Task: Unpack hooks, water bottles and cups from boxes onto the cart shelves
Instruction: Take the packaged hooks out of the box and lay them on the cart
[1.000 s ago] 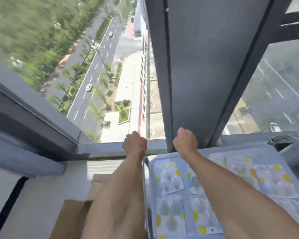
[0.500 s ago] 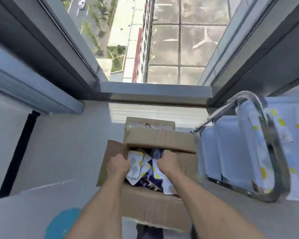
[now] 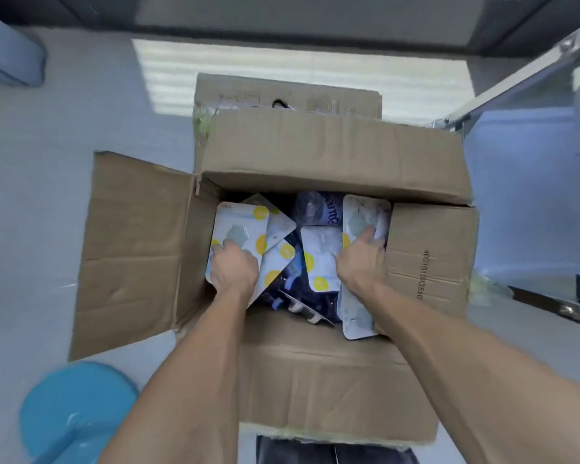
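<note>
Both hands are down inside the open cardboard box on the floor, the left hand gripping a hook pack at its left wall, the right hand gripping a pack whose long axis runs along its right wall.

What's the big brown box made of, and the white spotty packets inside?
The box looks like matte brown cardboard: creased, bent flaps. The packets seem glossy printed card, perhaps under clear plastic: they catch light and stay flat in the hands.
</note>
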The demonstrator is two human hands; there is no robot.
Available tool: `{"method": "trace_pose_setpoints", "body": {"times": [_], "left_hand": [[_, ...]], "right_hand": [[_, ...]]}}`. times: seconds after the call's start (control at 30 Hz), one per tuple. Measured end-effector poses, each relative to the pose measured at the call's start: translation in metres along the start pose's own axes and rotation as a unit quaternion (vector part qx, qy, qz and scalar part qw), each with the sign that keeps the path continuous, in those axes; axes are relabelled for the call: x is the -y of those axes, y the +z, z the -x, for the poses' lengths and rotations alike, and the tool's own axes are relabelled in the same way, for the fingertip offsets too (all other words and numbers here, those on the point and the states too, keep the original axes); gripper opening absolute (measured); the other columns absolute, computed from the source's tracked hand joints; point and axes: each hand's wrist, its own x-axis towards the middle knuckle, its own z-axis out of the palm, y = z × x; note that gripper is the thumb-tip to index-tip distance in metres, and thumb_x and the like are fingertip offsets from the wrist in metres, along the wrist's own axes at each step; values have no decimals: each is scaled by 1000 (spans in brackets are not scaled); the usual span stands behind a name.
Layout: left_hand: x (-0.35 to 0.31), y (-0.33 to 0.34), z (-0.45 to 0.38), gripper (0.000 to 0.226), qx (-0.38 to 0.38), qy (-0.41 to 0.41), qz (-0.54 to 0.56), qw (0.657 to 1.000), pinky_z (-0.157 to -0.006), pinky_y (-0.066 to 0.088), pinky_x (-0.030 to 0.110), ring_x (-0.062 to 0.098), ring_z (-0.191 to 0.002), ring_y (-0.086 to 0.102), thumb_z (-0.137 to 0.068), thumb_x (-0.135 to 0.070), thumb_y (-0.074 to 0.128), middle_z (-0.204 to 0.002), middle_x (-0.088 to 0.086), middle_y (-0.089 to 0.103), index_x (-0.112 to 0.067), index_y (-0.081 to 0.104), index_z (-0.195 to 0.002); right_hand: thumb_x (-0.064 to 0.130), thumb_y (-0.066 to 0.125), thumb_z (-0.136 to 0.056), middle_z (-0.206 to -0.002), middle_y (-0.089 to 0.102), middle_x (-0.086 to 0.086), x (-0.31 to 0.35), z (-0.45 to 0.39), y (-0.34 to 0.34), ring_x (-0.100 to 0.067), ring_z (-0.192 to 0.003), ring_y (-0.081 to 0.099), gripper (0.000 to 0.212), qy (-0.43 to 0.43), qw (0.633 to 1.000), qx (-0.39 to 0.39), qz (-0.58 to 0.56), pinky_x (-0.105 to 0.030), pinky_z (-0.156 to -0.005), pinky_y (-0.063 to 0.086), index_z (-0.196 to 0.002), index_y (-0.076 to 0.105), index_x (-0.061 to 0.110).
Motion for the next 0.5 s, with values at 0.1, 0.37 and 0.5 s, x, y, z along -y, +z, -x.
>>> {"method": "trace_pose_setpoints", "body": {"times": [0.1, 0.37, 0.5], "left_hand": [[3, 23, -15, 24, -42, -10, -12, 999, -79, 46, 43, 39, -106, 56, -94, -5, 46, -121, 21, 52, 0, 52, -117], [3, 32, -14, 18, -61, -96, 71, 991, -84, 48, 44, 42, -102, 60, -98, -11, 49, -110, 23, 62, 3, 58, -106], [5, 26, -7, 18, -42, -58, 30, 997, -80, 48, 39, 39, -100, 62, -97, -15, 50, -108, 19, 64, -2, 60, -103]], "right_hand": [[21, 52, -95, -141, 34, -22, -7, -3, 26, -36, -127, 41, 65, -17, 993, -106, 39, -41, -96, 42, -148, 20, -1], [26, 44, -101, -108, 66, -26, -5, -31, 18, -43, -101, 62, 28, 128, 973, -157, -111, -41, -69, 37, -115, 48, 2], [15, 47, -98, -111, 66, -23, -8, -40, 7, -40, -105, 63, 22, 117, 982, -127, -72, -41, -81, 47, -115, 55, 3]]}}
